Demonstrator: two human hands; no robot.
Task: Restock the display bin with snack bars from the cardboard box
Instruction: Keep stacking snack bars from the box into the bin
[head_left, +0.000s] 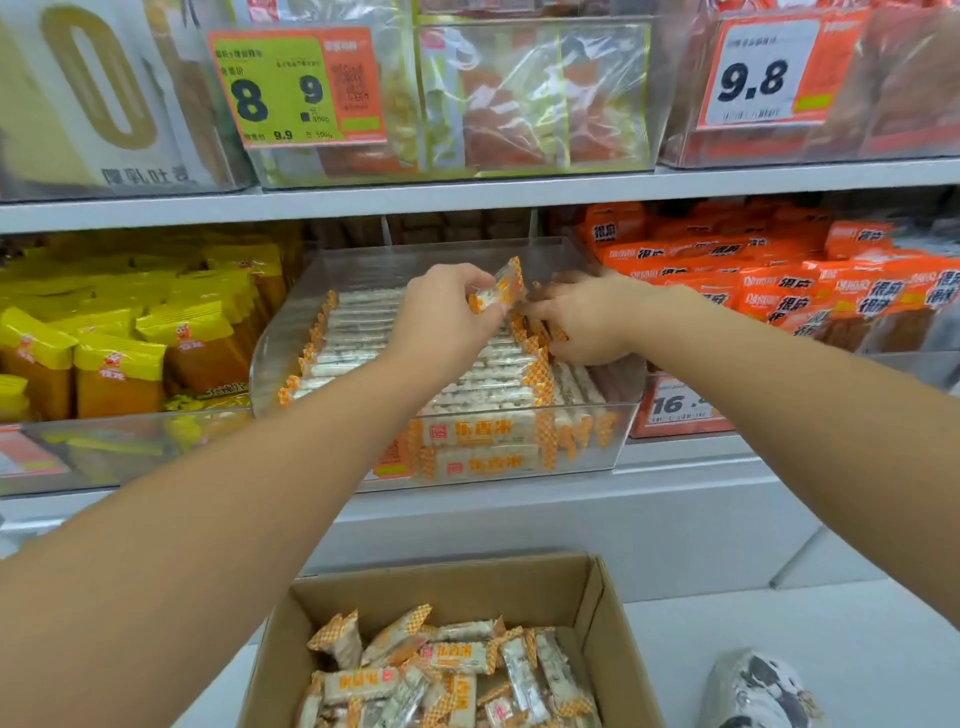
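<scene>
A clear plastic display bin (280, 332) on the middle shelf holds rows of white snack bars (483, 384) with orange checkered ends. Above the bin my left hand (447, 317) pinches one snack bar (498, 288) by its wrapper. To its right, my right hand (587, 322) reaches into the bin, fingers curled among the bar ends; what it holds is hidden. Below, an open cardboard box (605, 608) contains several loose bars (452, 670) of the same kind.
Yellow snack packs (119, 343) fill the bin on the left and orange packs (779, 280) the one on the right. The upper shelf carries clear bins with price tags (296, 88). A patterned shoe (758, 691) stands on the floor right of the box.
</scene>
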